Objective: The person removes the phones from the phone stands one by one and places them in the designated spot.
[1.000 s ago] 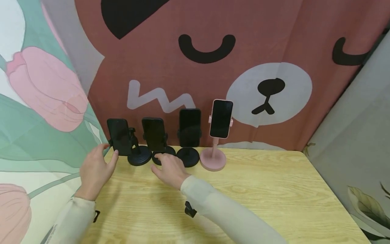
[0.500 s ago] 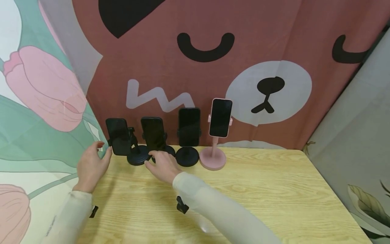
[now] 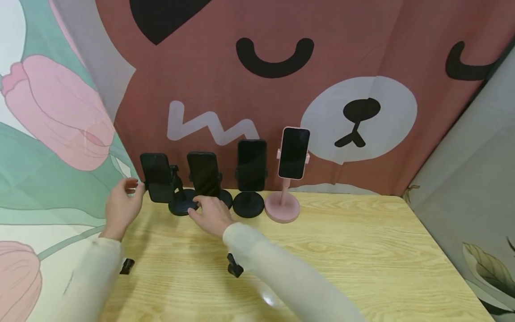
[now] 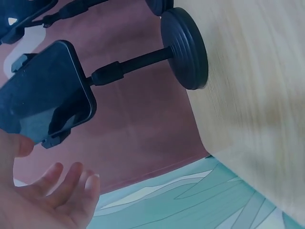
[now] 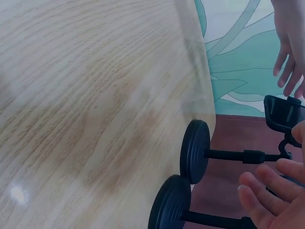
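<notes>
Four smartphones (image 3: 251, 165) were clamped in three black stands (image 3: 248, 205) and one pink stand (image 3: 282, 212) on the wooden table (image 3: 362, 250). Beside the leftmost smartphone (image 3: 156, 179), cut off in the left wrist view, the left hand (image 3: 122, 208) was held relaxed, nothing gripped; contact could not be determined. The second stand's base (image 3: 227, 199) was partly hidden by the right hand (image 3: 211, 217), fingers loose, nothing grasped.

A brown fabric backdrop (image 3: 201, 85) printed with a cartoon bear's face (image 3: 289, 103) hangs behind the far edge of the pale wood-grain desk (image 3: 362, 250). Pink-tulip fabric (image 3: 60, 188) covers the left side, grey leaf-print fabric (image 3: 470, 179) the right. A small bright glare (image 3: 267, 297) shows on the near desktop.
</notes>
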A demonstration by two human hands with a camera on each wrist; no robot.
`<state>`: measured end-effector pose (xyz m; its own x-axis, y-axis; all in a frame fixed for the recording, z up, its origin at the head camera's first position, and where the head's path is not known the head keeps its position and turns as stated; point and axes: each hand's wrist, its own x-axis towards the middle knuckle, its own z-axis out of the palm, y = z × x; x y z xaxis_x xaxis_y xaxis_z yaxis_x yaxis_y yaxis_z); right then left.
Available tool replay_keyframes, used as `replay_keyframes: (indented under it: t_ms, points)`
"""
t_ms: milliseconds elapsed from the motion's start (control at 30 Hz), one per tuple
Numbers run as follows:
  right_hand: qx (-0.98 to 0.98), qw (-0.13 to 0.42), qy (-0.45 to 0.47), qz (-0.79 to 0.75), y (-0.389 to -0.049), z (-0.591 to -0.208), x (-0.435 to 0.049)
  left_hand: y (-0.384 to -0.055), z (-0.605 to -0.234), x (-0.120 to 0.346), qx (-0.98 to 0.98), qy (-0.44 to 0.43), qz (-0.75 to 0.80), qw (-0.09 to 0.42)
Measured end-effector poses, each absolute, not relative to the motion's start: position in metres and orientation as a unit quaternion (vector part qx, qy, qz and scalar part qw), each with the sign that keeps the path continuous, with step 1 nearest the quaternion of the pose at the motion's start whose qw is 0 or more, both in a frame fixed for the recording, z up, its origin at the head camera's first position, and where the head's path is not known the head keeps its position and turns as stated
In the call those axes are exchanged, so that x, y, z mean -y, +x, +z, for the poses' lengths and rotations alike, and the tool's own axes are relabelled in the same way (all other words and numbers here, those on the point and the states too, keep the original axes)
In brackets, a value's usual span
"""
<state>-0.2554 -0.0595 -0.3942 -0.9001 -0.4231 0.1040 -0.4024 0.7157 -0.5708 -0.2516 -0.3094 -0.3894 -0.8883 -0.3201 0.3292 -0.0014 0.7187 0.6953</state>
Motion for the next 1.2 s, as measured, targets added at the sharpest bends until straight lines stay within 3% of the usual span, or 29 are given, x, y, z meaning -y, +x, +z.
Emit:
replay_keyframes:
  t_ms: [333,533,733,1200]
  points:
    - [-0.920,0.029,-0.213,-0.328,-0.253,-0.388,0.073,-0.266,-0.387,0.323,0.889,0.069,-0.422,0.167]
    - [-0.897,0.042,-0.222,-0.380,-0.253,-0.383,0.083,-0.265,-0.388,0.332,0.874,-0.007,-0.481,0.066]
    - [-0.882,0.085,-0.221,-0.408,-0.254,-0.374,0.090,-0.266,-0.387,0.335,0.873,-0.020,-0.487,-0.017]
    - [-0.847,0.124,-0.202,-0.476,-0.259,-0.363,0.095,-0.266,-0.393,0.334,0.836,-0.040,-0.547,-0.019]
